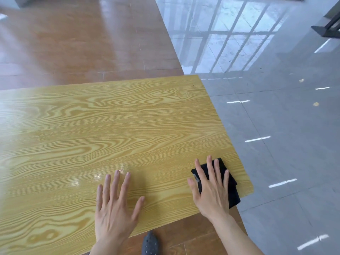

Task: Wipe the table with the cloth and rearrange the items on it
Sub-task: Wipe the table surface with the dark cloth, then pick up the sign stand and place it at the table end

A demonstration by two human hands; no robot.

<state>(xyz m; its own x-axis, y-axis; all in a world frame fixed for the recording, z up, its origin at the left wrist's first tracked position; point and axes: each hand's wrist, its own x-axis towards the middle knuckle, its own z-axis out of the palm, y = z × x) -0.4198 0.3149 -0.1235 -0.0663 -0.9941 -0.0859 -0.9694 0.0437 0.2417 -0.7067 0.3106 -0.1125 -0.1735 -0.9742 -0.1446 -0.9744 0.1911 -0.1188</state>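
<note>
A yellow wood-grain table fills the left and middle of the view. A folded black cloth lies near the table's front right corner, its lower corner hanging just over the edge. My right hand lies flat on the cloth, fingers spread, pressing it to the tabletop. My left hand rests flat on the bare tabletop to the left, fingers apart, holding nothing. No other items show on the table.
Brown wood-look floor lies beyond the table's far edge. Glossy grey tiles run along the right side. A dark frame stands at the far top right. My grey shoe shows below the front edge.
</note>
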